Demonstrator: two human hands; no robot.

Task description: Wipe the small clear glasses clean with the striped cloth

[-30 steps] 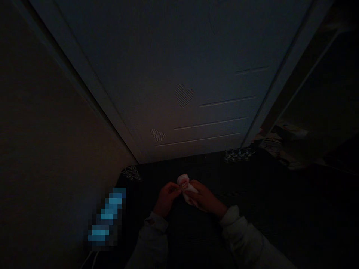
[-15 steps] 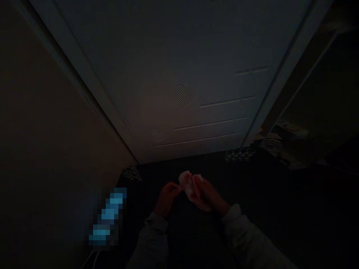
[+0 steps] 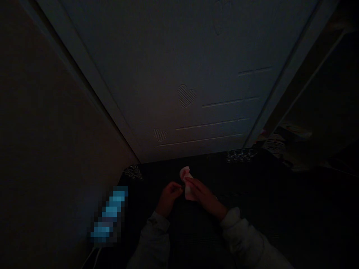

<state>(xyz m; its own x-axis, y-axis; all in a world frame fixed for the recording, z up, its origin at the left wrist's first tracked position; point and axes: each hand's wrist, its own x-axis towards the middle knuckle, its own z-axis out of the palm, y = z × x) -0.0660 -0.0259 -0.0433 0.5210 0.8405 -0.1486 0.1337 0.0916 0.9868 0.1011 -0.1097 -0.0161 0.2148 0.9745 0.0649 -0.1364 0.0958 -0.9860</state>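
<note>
Pink cloth (image 3: 190, 193) (it may be soft paper; the dark makes it hard to tell) sits between the two hands, chiefly under the fingers of the right hand (image 3: 206, 197). Those fingers lie close together and nearly straight across its middle, holding it, with the thumb out of sight. One crumpled end stands up just beyond the right fingertips, curling over toward the left side, and another part hangs below the same fingers, on the side nearer the wearer.

The left hand (image 3: 169, 198) is just left of the cloth. Its fingers are narrow, bent, with thumb and fingertips drawn together right beside the cloth's left edge; whether they pinch a bit of it, or something small, I cannot tell.

Below both sets of fingers spreads a dark tabletop (image 3: 196, 239). Well beyond the left fingers, toward the left, is a cluster of small shiny rings (image 3: 134, 172) (perhaps the rims of little vessels), and a like row of clear round pieces (image 3: 241, 155) lies farther off, beyond the right fingers and to their right. Left of the left fingers, well apart, glows a blue, pixelated patch (image 3: 109, 215). Straight ahead of the fingertips rises a pale panel (image 3: 157, 78), bearing a grooved heart (image 3: 186, 96).
</note>
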